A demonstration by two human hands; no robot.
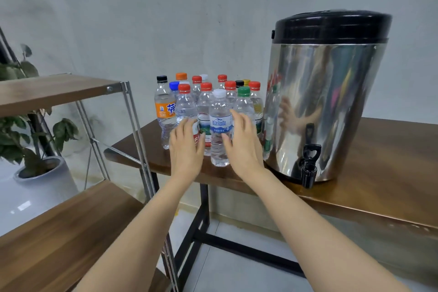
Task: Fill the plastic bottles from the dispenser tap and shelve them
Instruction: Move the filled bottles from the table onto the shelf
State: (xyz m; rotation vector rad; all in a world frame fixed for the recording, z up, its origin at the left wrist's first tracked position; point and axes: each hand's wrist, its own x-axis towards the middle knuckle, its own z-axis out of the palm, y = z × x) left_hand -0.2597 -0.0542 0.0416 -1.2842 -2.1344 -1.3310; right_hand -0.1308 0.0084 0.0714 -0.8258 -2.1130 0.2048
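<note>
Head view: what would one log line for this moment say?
left hand: at leftmost red-capped bottle | right hand: at white-capped bottle | tap: untouched

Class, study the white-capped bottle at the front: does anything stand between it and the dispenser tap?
Nothing visible blocks it. The white-capped bottle stands in front of the other bottles, and bare table runs from it to the tap. Only the right hand is on that side, close beside the bottle.

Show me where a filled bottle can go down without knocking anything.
Bare: the upper shelf board and lower shelf board at left, and the tabletop right of the dispenser. Crowded: the bottle cluster packs the tabletop's left end, beside the dispenser.
</note>
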